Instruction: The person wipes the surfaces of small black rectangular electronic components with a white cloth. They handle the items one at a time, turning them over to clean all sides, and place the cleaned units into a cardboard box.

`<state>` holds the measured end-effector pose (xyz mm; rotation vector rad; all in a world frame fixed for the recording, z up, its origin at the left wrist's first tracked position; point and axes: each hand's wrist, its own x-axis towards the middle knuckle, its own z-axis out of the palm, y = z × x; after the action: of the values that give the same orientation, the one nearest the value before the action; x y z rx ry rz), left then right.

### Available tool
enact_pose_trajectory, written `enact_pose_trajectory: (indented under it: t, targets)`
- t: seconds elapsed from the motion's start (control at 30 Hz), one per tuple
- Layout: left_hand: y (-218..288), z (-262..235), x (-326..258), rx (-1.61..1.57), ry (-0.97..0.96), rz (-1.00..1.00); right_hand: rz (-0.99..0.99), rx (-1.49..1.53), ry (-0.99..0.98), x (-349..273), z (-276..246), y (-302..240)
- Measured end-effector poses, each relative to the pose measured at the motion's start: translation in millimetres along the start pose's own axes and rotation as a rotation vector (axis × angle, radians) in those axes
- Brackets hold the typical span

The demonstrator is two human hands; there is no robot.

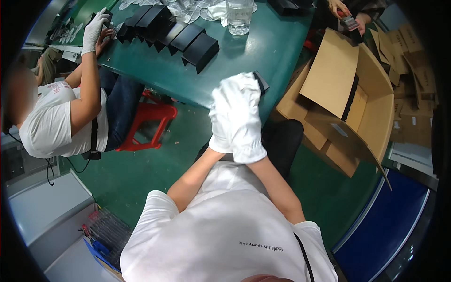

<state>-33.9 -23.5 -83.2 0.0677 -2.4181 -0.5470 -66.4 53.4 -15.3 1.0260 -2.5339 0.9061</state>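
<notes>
Both my hands wear white gloves and are pressed against each other above the near edge of the green table [272,56]. My left hand [221,110] lies partly behind my right hand [246,115], and both have their fingers drawn together. A small dark box-like piece [261,83] shows just past the fingertips on the right; whether it is held or lies on the table cannot be told. Anything between the palms is hidden. Farther left on the table, black open-ended boxes [201,52] stand in a slanting row.
A glass of water [239,18] stands at the back beside clear plastic pieces [190,13]. To the right is a large open carton [331,70]. Left, a gloved co-worker [56,117] handles a dark piece near a red stool [150,123]. Another person's hands [350,19] hold something far right.
</notes>
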Motion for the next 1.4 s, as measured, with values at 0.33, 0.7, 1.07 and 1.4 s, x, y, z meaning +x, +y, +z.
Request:
enact_pose_trajectory:
  t: [0.33, 0.7, 1.07, 1.4]
  targets:
    - [11.7, -57.2, 52.2, -0.366, -0.112, -0.115, 0.727, 1.117, 0.240, -16.5, -90.4, 64.7]
    - [5.0, -19.1, 24.8, -0.790, -0.090, -0.340, 0.055, -0.079, 0.171, 40.9, -34.1, 15.9]
    - [19.3, -25.7, 23.1, -0.631, -0.308, -0.521, 0.018, 0.047, 0.045, 10.8, -46.7, -35.1]
    - [3.0, -17.1, 39.1, -1.216, 0.035, -0.625, 0.010, 0.577, -0.112, -3.3, -119.9, -29.2]
